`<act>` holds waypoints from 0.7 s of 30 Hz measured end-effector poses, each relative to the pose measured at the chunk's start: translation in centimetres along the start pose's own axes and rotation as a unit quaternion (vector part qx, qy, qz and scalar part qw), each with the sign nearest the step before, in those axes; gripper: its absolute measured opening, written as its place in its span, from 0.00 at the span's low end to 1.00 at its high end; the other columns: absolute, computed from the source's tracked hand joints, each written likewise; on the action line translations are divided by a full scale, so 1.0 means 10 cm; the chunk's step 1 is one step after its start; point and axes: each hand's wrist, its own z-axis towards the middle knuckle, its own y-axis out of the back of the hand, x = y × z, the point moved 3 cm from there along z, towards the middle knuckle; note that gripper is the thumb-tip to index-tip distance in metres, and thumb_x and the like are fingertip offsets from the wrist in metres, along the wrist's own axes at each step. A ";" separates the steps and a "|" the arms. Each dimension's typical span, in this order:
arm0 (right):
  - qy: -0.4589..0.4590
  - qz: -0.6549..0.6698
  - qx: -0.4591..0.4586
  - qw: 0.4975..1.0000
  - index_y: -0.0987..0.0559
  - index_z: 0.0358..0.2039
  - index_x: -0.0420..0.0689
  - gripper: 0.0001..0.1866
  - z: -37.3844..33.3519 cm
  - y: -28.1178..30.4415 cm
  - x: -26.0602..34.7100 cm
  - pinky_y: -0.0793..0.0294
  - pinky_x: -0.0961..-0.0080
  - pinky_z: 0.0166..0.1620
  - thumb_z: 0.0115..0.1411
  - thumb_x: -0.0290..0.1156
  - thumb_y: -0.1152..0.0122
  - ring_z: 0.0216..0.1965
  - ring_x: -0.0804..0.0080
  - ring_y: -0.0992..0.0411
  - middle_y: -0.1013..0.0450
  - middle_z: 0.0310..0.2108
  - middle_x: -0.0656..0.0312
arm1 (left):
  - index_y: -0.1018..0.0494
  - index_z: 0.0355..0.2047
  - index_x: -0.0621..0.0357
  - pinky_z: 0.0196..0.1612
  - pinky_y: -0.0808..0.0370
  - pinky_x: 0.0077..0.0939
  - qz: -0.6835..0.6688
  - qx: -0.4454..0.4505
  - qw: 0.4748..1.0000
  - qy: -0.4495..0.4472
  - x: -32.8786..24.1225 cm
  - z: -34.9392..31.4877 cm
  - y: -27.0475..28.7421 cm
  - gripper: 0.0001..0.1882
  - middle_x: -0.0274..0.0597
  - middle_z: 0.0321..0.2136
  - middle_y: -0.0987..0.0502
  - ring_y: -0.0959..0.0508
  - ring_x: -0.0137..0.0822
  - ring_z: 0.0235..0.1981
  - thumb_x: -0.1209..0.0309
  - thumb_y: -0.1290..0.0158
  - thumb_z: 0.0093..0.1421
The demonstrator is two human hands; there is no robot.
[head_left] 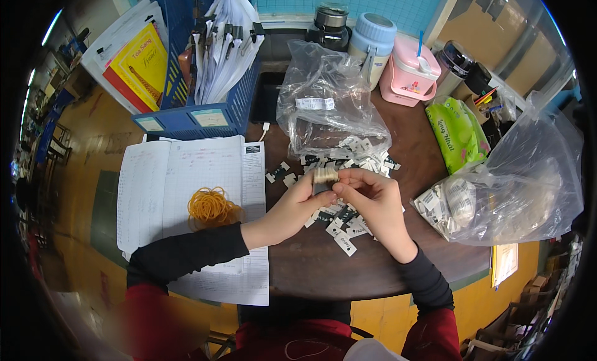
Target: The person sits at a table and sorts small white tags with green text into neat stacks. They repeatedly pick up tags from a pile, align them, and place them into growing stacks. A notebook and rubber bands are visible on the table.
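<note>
A small stack of white labels (324, 175) is held upright between my two hands over the table. My left hand (292, 207) is closed round its left side, the thumb in front. From the right, my right hand (376, 204) pinches at the stack's edge with thumb and fingertips. Beneath and around both hands lies a loose pile of black-and-white labels (345, 238), partly hidden by the hands. Just beyond, a clear plastic bag (333, 115) lies with its near end against the pile.
Orange rubber bands (213, 207) sit on an open notebook (140, 193) at left. Behind it stands a blue file rack (186, 121) with clipped papers. A bag of bundled labels (510, 199), green tissue pack (457, 134), pink container (407, 78) and blue-lidded flask (372, 47) stand right and back.
</note>
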 end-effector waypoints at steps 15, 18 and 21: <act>0.016 0.072 0.025 0.997 0.24 0.49 0.34 0.15 -0.05 -0.05 -0.17 0.22 0.79 0.47 0.62 0.14 0.38 0.42 0.76 0.22 0.21 0.40 0.59 | 0.33 0.56 0.59 0.51 0.27 0.23 -0.200 0.044 0.979 0.002 0.14 -0.09 0.10 0.15 0.33 0.44 0.25 0.25 0.24 0.45 0.74 0.48 0.70; 0.037 0.090 0.012 0.995 0.24 0.49 0.34 0.15 -0.06 -0.08 -0.21 0.22 0.78 0.46 0.62 0.13 0.37 0.41 0.75 0.22 0.22 0.41 0.58 | 0.31 0.55 0.59 0.50 0.27 0.22 -0.207 0.043 0.977 0.009 0.12 -0.10 0.09 0.14 0.32 0.42 0.24 0.25 0.24 0.44 0.74 0.48 0.70; 0.068 0.104 0.035 0.992 0.25 0.48 0.34 0.15 -0.07 -0.11 -0.23 0.21 0.77 0.45 0.61 0.13 0.37 0.39 0.74 0.22 0.22 0.40 0.58 | 0.30 0.54 0.60 0.50 0.27 0.22 -0.182 0.033 0.983 0.017 0.10 -0.11 0.09 0.14 0.33 0.43 0.24 0.24 0.24 0.44 0.73 0.47 0.70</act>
